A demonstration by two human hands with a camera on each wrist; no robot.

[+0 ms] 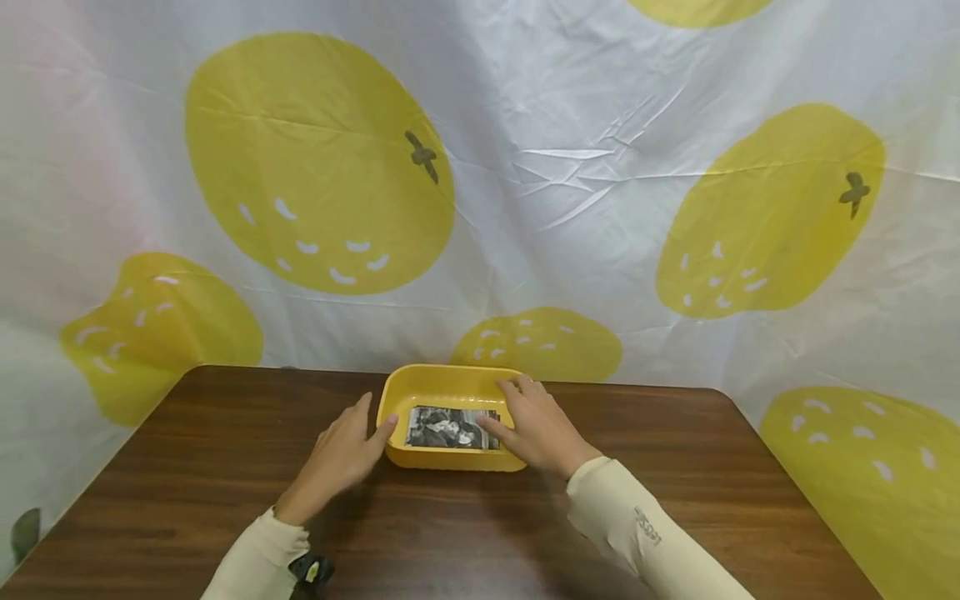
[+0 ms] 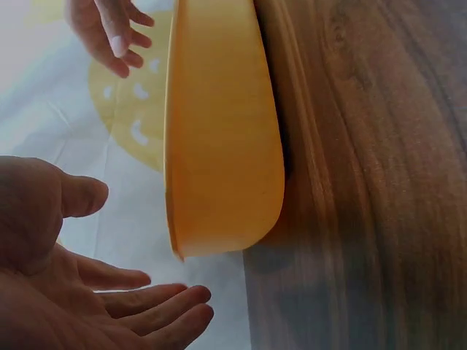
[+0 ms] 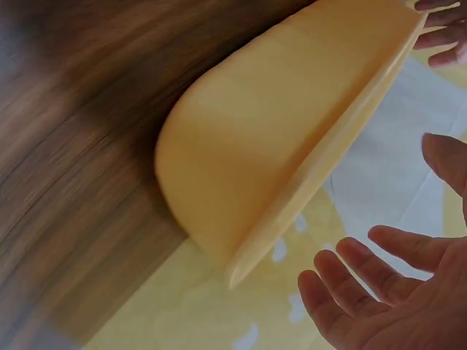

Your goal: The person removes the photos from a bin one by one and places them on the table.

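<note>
A yellow plastic basin (image 1: 457,459) with rounded corners stands on the table, close to its back edge. Inside it lies a flat stack of black-and-white printed pictures (image 1: 446,428). My left hand (image 1: 341,450) is beside the basin's left end, thumb near the rim and fingers spread; the left wrist view shows this hand (image 2: 109,284) apart from the wall with nothing in it. Over the basin's right end hovers my right hand (image 1: 542,423), its fingers extended. In the right wrist view that hand (image 3: 394,284) is empty, palm turned toward the basin.
The dark wood-grain table (image 1: 450,533) reaches back to a white curtain (image 1: 570,208) printed with large yellow fruit. A small dark object (image 1: 311,572) shows at the left wrist. At the far left edge is a dark rounded shape (image 1: 26,533).
</note>
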